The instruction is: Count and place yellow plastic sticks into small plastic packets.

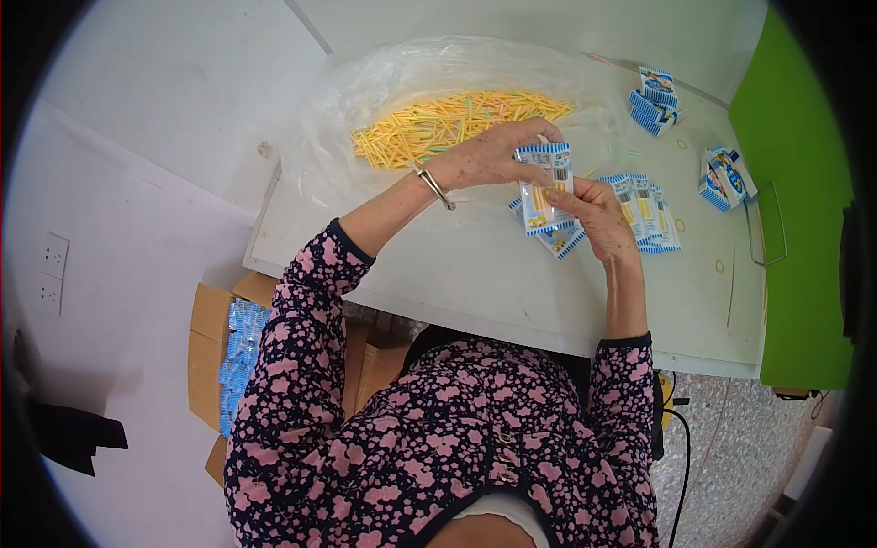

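Observation:
A small packet [539,217] with blue-and-white striped ends is held up over the table between both my hands. My left hand [489,157] grips its upper left side, with the thumb across the front. From the right, my right hand [596,217] pinches the lower right edge. Yellow sticks show through the packet's clear part. Beneath it lies another striped packet [565,241], partly covered. Several similar packets [653,215] lie overlapping just right of my right hand. Beyond my left hand, a heap of thin yellow sticks [411,132], a few greenish or pinkish, rests on clear plastic sheeting [329,128].
Bundled packets [654,111] sit at the far right, with another bundle [723,178] beside a bent wire stand [775,224]. Rubber bands [719,266] lie on the white table [438,265]. A green panel [795,210] borders the right. A cardboard box [208,342] of blue packets stands lower left.

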`<state>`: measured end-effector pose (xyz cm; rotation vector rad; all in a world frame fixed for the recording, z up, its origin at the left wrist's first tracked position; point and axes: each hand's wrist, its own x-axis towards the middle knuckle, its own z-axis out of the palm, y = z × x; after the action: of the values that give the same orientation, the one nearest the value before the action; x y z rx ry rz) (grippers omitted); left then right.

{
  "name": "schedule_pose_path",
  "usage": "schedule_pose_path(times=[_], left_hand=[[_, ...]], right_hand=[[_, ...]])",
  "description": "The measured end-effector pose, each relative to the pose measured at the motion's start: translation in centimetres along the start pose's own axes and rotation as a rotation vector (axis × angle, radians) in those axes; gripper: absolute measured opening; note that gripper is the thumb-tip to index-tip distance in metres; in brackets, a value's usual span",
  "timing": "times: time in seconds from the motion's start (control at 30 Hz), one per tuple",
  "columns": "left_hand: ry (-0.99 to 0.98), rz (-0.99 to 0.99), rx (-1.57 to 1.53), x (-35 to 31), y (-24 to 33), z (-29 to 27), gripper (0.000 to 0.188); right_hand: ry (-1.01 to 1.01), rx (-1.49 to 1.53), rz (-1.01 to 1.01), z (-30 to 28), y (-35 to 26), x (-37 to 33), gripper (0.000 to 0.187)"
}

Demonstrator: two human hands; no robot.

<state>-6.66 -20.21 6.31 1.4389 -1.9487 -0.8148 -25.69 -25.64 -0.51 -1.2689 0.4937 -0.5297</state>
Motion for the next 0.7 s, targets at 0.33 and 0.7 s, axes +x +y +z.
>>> schedule_pose_path(times=[0.33,0.7], left_hand=[[-0.012,-0.162,-0.234,0.4,-0.6,0.8,0.038],[-0.118,-0.119,0.100,-0.5,-2.3,3.6,0.039]], right_hand=[[0.064,0.005,-0.039,-0.6,-0.3,-0.5,0.023],[0.442,-1.285,-0.021,-4.1,-1.7,-4.2,0.024]])
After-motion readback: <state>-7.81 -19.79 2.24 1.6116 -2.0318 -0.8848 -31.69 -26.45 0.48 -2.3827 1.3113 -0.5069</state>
